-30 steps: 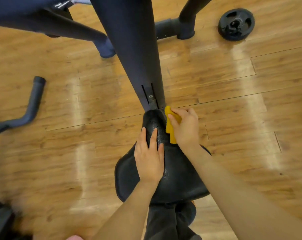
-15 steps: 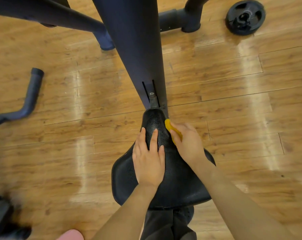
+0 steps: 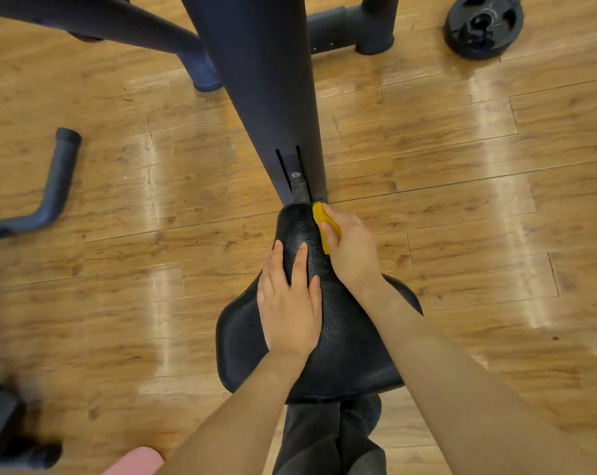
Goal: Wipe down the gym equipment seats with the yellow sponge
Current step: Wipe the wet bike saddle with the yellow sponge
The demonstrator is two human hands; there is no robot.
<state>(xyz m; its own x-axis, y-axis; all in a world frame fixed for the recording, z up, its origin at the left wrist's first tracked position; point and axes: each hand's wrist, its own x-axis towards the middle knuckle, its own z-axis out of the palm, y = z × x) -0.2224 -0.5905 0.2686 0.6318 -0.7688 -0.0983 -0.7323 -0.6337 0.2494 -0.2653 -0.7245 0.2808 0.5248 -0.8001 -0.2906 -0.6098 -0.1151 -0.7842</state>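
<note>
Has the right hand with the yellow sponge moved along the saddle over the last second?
Yes. The right hand slid back from the saddle nose, then forward again; the yellow sponge is back at the nose, beside the seat post.

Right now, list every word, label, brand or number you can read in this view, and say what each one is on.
No text can be read anywhere.
Weight plate: raised shapes on its face, too blurred to read as letters or numbers.
Black seat, yellow sponge, dark frame post, wooden floor: no lettering shows.

sponge (image 3: 325, 225) yellow | seat (image 3: 345, 337) black, pebbled | floor (image 3: 461, 186) brown woodgrain
</note>
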